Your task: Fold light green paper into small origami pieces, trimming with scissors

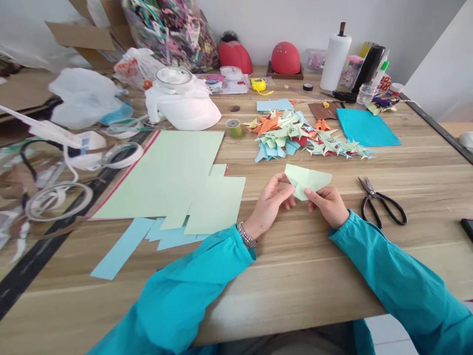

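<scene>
Pale wall [254, 24] at the far end, wood-grained table [288, 276] spreading out below it, and here in the middle are the hands. The left hand [271, 201] and right hand [328, 204] both pinch one folded pale-green paper [311, 178], thumbs on its face, just nearer than a heap of origami pieces [290, 130]. Careful now: uneven thumb pressure could skew a crease, and pulling the hands apart could tear that thin sheet. The left sleeve [177, 286] might drag the blue strips [123, 249]; the right sleeve [395, 261] could nudge the scissors [372, 194], steel-bladed with black looped handles. Flat, matte green sheets [158, 177] lie left; the heap bristles with crisp, spiky points.
</scene>
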Tool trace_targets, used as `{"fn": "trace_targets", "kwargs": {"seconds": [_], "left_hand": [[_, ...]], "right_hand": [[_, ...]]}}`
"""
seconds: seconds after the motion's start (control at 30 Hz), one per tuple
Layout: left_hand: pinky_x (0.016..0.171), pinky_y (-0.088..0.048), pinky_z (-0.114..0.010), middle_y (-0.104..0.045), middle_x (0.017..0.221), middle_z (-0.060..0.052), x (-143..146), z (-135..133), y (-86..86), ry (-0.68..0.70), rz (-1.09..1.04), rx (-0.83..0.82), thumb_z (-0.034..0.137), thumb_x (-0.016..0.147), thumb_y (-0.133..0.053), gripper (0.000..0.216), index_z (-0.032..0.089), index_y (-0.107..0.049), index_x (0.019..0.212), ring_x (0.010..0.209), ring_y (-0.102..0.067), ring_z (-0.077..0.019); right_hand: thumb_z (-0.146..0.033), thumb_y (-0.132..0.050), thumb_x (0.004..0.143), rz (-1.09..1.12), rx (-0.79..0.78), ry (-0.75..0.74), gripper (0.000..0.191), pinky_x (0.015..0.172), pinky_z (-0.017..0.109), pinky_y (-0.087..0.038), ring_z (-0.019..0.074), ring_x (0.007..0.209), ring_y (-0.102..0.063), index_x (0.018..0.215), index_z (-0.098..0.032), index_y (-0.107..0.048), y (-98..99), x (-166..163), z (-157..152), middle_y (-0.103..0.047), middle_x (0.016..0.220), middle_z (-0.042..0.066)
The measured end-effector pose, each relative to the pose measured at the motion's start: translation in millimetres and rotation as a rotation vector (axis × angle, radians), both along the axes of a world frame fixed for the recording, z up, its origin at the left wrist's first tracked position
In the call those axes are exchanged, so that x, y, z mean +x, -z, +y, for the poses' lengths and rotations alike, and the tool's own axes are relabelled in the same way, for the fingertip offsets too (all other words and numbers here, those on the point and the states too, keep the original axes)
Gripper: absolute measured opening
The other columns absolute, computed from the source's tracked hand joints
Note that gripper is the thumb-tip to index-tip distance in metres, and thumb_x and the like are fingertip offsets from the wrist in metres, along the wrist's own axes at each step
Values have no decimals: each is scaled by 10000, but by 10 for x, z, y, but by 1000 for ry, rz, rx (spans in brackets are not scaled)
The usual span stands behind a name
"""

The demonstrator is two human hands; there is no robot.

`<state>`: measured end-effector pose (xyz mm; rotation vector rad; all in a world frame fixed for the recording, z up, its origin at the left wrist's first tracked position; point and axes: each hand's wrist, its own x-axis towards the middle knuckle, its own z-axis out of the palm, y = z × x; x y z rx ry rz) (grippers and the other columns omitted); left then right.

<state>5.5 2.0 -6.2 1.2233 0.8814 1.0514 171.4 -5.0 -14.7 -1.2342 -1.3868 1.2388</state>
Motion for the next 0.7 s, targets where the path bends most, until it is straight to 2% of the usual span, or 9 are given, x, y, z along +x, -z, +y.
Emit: {"fn": "trace_targets", "kwargs": {"seconds": [0.1,0.17,0.3,0.43,0.57,0.7], "left_hand": [[503,-441,-203,-521,1045,-34,13,-31,28,-89,20,92,249,777,-588,380,229,-401,1107,595,-556,-61],[501,-441,-199,-476,1073,-33,30,-64,50,-100,92,204,201,769,-588,345,236,-396,1053,605,-546,-54],[608,-490,-239,-412,1127,-70,54,-116,80,-163,331,510,121,783,-544,248,212,-485,1006,759,-557,-100],[745,-497,-323,-421,1135,-82,48,-118,88,-255,505,676,115,819,-504,175,201,-594,942,803,-540,-126],[865,-453,-377,-490,1140,-87,30,-98,68,-320,533,697,185,842,-520,130,204,-640,890,1020,-510,-205],[854,-447,-324,-621,1014,-61,14,-108,25,-326,463,561,269,869,-498,161,209,-628,941,958,-562,-188]], "right_hand": [[-605,-599,702,17,9,71,499,454,239,-409,107,423,-489,497,-150,-595,9,-10,19,-559,435,19],[-621,-588,699,35,-4,82,509,455,241,-419,110,428,-496,505,-151,-595,1,-17,23,-562,446,21],[-637,-594,680,59,-42,36,520,459,242,-427,110,433,-505,518,-144,-609,-36,-21,9,-568,458,26],[-646,-597,670,37,-56,-28,533,471,246,-427,110,439,-506,502,-141,-610,-68,-17,-14,-572,457,30],[-673,-502,732,75,-38,-56,575,482,246,-418,110,453,-508,541,-144,-622,-56,-7,-32,-566,473,25],[-632,-393,820,162,14,20,584,464,253,-399,117,448,-485,536,-165,-598,-25,1,-50,-529,467,21]]}}
